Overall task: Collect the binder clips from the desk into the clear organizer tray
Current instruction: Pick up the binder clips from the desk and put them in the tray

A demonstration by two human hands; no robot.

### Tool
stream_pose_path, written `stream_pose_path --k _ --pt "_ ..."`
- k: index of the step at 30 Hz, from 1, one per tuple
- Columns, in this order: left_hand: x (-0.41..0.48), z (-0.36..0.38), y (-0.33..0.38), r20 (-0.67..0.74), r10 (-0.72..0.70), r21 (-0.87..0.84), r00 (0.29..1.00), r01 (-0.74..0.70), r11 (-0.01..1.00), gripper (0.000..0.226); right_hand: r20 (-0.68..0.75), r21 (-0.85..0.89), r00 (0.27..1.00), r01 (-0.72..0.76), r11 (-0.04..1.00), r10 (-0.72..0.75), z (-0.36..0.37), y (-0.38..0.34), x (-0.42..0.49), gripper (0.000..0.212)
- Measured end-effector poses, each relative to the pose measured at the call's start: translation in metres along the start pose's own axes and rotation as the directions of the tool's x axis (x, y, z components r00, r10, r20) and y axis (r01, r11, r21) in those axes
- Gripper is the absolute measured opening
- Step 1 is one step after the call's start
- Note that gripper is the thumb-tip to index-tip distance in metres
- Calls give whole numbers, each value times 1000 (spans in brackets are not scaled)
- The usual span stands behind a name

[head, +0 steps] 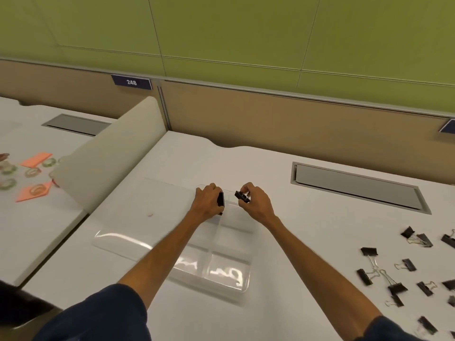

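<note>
The clear organizer tray point(128, 242) lies in the middle of the white desk, divided into compartments. Both hands hover over its far end. My left hand point(206, 201) is closed around a black binder clip point(220, 200). Just to the right, my right hand point(254, 200) pinches another black binder clip point(241, 196) between its fingertips. Several more black binder clips point(396, 289) are scattered on the desk at the right, some with silver wire handles spread out. I cannot tell whether any clips lie inside the tray.
A rounded white divider panel point(108, 156) stands left of the tray. Beyond it, the neighbouring desk holds orange paper notes point(37, 159) and tape rolls point(32, 172). A grey cable hatch point(357, 187) is set into the desk at the back right, below a tan partition.
</note>
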State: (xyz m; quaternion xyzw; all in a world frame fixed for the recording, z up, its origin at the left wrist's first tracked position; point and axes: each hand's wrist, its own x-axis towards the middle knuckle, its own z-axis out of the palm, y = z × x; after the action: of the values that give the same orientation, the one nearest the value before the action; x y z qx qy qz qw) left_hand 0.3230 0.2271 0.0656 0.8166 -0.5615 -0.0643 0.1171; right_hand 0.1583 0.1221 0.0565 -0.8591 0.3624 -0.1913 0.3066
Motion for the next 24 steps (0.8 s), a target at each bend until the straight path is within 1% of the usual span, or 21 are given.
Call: stream_pose_path --k 5,10,12,19,22,24 --pt "-5 1 -31 5 -75 -48 997 75 996 41 30 7 998 54 999 -54 28 -20 11 29" --pt "-6 10 -39 -26 -135 -179 991 128 975 38 40 34 997 70 997 -71 44 -25 16 31" --pt "-4 12 -40 -37 -145 -189 989 135 973 37 49 37 996 73 997 -75 47 -25 20 31" --pt "5 19 -46 -63 -187 -100 980 180 979 36 78 42 992 94 995 -97 58 -27 32 31" --pt "9 23 -45 -84 -191 5 978 192 981 50 74 43 993 92 995 -95 61 -25 35 31" --pt "9 23 -46 -101 -191 19 976 194 981 59 72 44 993 92 995 -95 62 -23 36 31"
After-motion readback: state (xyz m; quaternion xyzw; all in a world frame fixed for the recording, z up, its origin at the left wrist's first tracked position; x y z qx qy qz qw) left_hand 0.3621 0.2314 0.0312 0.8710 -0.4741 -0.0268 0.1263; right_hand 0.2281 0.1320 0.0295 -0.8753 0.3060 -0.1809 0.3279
